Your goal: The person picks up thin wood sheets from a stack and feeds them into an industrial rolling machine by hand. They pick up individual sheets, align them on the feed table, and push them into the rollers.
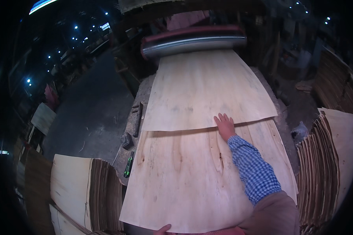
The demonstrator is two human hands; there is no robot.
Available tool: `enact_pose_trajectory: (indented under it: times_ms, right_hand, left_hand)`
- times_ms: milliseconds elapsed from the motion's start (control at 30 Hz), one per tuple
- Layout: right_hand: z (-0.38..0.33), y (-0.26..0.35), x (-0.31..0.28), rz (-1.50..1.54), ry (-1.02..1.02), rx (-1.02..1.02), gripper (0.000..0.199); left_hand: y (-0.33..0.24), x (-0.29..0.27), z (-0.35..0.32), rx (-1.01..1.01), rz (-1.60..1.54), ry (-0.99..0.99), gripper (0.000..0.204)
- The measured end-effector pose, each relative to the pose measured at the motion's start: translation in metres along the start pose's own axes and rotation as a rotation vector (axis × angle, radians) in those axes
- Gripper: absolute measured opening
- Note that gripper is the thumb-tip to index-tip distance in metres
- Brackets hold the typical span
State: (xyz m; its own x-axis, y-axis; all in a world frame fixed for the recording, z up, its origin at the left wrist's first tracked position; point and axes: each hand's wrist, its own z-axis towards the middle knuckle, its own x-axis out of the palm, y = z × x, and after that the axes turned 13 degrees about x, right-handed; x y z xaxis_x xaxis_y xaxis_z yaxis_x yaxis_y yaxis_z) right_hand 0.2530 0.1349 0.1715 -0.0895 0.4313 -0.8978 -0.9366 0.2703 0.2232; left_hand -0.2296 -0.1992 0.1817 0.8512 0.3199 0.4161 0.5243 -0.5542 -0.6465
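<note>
Two large, thin, pale wood veneer sheets lie one past the other in front of me. The far veneer sheet (208, 90) runs up to a long roller (194, 42), and its near edge overlaps the near veneer sheet (184, 180). My right hand (225, 126) is stretched across, fingers spread and flat on the far sheet's near edge. At the bottom, my left hand (162, 230) has its thumb over the near sheet's front edge; its other fingers are hidden. Knots and dark streaks mark the near sheet.
Stacks of veneer stand at the lower left (72, 184) and at the right (319, 164). On the ledge left of the sheets lie a green-and-black utility knife (128, 164) and a dark block (126, 141). Grey floor (94, 105) stretches away on the left.
</note>
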Motion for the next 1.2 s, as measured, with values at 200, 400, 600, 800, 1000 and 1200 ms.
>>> enact_pose_trajectory:
  times_ms: [200,400,600,800,1000,1200]
  right_hand:
    - [-0.067,0.02,0.028,0.112,0.1,0.086,0.038]
    - [-0.236,0.034,-0.063,0.155,0.23,-0.05,0.042]
    - [-0.378,0.046,-0.186,0.15,0.451,-0.079,0.054]
    - [-0.373,0.071,-0.307,0.203,0.431,-0.039,0.071]
    - [-0.371,0.069,-0.281,0.034,0.252,0.013,0.079]
    - [-0.403,0.075,-0.273,0.108,0.353,0.049,0.07]
  left_hand:
    - [0.002,0.009,-0.003,0.005,0.01,-0.072,0.029]
    - [0.019,-0.017,0.024,-0.101,-0.03,0.14,0.031]
    - [-0.013,0.013,0.008,-0.015,-0.032,0.345,0.037]
    - [-0.08,0.083,-0.049,0.118,-0.117,0.493,0.035]
    - [-0.056,0.058,-0.043,0.051,-0.11,0.517,0.026]
    - [-0.048,0.029,-0.058,-0.042,0.051,0.401,0.036]
